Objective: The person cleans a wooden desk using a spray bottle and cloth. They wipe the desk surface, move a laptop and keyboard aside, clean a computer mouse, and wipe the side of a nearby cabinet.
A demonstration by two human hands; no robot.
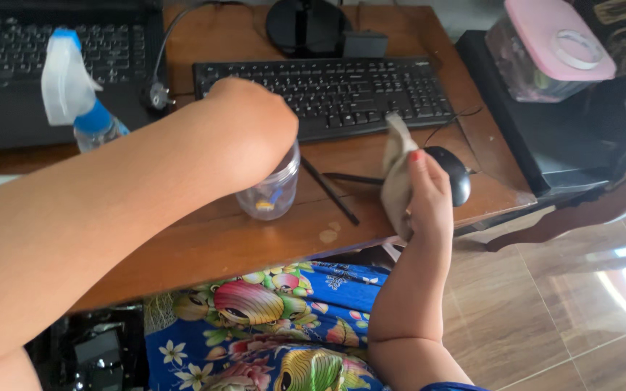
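My left hand reaches across the wooden desk and closes over the top of a clear plastic jar; its fingers are hidden behind the wrist. The jar stands upright in front of the black keyboard and has something small and coloured at its bottom. My right hand grips a beige cloth, held upright just left of a black mouse. The cloth's lower end hangs at the desk's front edge.
A spray bottle with a blue collar stands at the left before a black laptop. A thin black stick lies between jar and cloth. A clear container with a pink lid sits on a black box to the right. A round black stand is behind the keyboard.
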